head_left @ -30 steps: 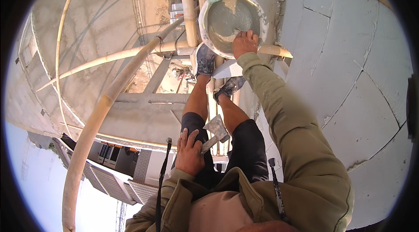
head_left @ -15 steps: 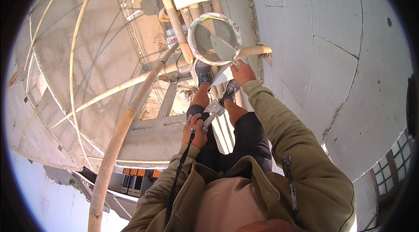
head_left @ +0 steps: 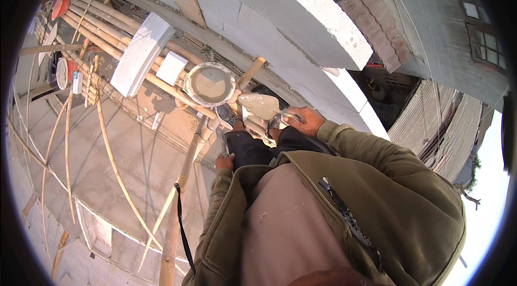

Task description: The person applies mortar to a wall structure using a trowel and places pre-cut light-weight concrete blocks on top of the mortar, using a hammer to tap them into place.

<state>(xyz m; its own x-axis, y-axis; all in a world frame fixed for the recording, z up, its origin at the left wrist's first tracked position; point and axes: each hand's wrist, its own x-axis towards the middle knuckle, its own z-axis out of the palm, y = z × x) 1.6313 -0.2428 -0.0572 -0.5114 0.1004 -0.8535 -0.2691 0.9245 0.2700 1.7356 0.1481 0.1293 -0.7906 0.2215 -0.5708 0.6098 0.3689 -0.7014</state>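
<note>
My right hand is closed around the handle of a trowel, its broad blade coated in grey-beige mortar and held flat above my feet. Just left of the blade stands a round bucket of wet grey mortar with a crusted rim; blade and rim look close, and I cannot tell whether they touch. By my left thigh, my left hand grips a narrow grey mortar-crusted tool, seen nearly edge-on. The kind of this tool does not show clearly.
Bamboo poles run under the bucket as a scaffold, with a small white block and a larger one on them. A pale block wall rises right. An upright bamboo pole stands left; the ground lies far below.
My view has swung toward the right, bringing more wall and scaffold in. My right hand has drawn away from the bucket's rim with the trowel, whose blade now faces up.
</note>
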